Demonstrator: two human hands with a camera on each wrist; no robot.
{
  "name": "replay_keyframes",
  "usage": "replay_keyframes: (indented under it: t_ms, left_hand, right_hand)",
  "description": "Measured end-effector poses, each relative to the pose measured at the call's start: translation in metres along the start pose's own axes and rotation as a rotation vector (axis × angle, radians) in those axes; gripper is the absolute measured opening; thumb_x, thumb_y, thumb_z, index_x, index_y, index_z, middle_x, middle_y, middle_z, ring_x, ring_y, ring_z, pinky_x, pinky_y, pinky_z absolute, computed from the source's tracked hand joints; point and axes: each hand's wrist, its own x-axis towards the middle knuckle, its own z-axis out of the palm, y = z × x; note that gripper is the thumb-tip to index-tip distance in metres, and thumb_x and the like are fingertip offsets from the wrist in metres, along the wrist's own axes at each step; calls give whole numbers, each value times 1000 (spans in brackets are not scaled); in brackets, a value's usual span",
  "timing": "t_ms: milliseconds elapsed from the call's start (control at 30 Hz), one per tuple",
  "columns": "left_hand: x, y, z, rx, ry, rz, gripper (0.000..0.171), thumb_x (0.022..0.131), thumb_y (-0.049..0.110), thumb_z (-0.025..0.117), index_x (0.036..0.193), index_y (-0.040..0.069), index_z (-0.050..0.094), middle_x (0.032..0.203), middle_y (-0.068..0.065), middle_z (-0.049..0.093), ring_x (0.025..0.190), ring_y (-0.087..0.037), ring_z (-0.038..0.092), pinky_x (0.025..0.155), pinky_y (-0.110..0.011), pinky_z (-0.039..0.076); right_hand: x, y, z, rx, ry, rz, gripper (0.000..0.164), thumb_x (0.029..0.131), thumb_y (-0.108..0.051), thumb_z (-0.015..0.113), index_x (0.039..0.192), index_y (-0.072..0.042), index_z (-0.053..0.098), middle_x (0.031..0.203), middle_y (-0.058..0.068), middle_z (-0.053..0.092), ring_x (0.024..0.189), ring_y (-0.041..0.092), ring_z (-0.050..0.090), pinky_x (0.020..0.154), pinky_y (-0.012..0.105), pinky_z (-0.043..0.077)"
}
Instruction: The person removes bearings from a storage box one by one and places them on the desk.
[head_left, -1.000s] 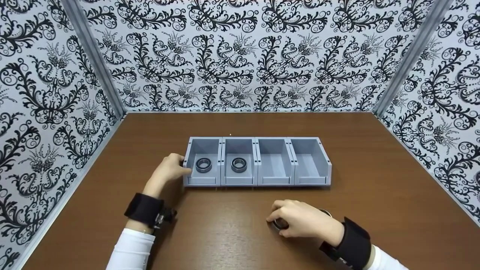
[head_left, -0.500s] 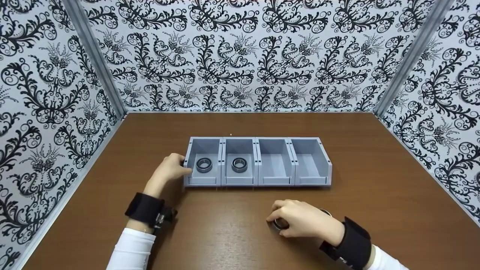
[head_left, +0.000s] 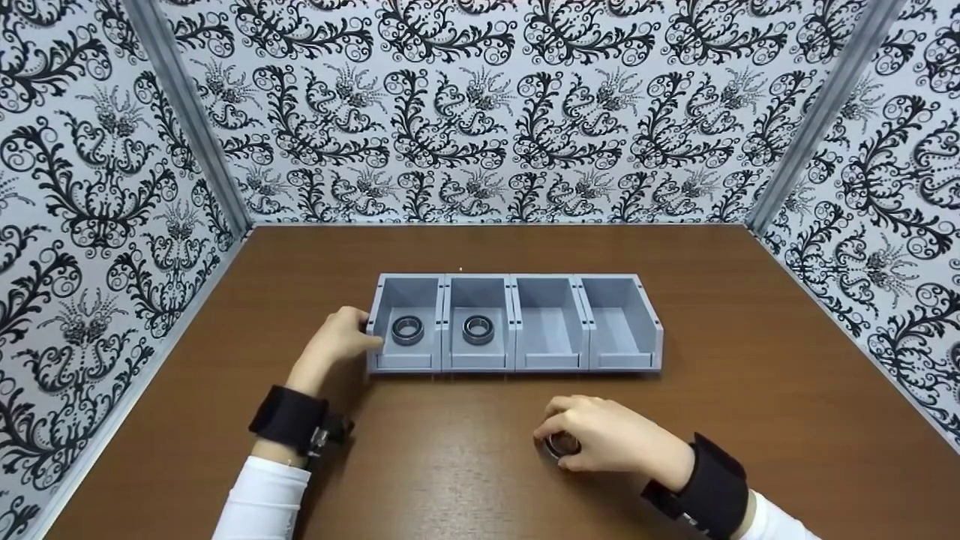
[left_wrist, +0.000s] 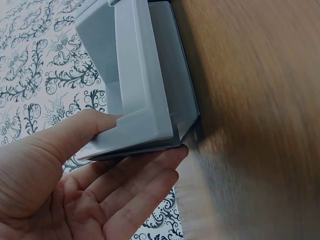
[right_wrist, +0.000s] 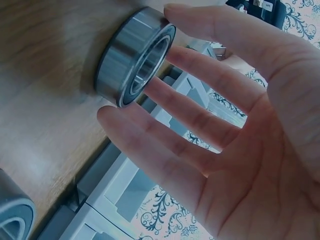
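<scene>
At the left end of a joined row of grey storage bins (head_left: pixel 551 363), my left hand (head_left: pixel 341 337) holds the end bin's side wall. The left wrist view shows its thumb (left_wrist: pixel 92 126) over the bin's front corner, fingers on the outside. In front of the row, my right hand (head_left: pixel 615 439) is round a steel ball bearing (head_left: pixel 551 448) at the table. Close up, this bearing (right_wrist: pixel 117 62) sits between thumb and fingers, its dark seal facing the palm. One bearing (head_left: pixel 407 342) lies flat in the leftmost bin, and another bearing (head_left: pixel 478 342) in the bin beside it.
A further bearing (right_wrist: pixel 15 205) shows at the lower left of the right wrist view; the head view hides it. The brown table (head_left: pixel 450 465) is bounded by patterned walls (head_left: pixel 480 112). The two right-hand bins hold nothing visible.
My right hand shifts very slightly to the right and its fingers show a little more of the bearing. The bearing behind that hand drops out of sight. My left hand stays put.
</scene>
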Motion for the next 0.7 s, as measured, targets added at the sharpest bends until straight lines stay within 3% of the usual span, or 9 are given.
replay_keyframes:
  t_ms: [300,700]
  left_hand:
    - [-3,3,-1,-16,-14,-21,21,78,9,71,94,-4,73,79,-3,62,75,-23,52,70,-34,44]
    - [-2,1,-1,-20,-18,-14,17,79,8,72,91,-3,72,76,-2,61,73,-22,53,69,-33,44]
  right_hand:
    - [-4,3,-5,-23,87,-21,33,81,-12,85,113,-16,79,109,0,68,96,20,68,76,37,57]
    - [-12,11,-12,-23,201,11,34,83,-9,83,117,-8,77,111,4,68,98,22,68,79,40,57]
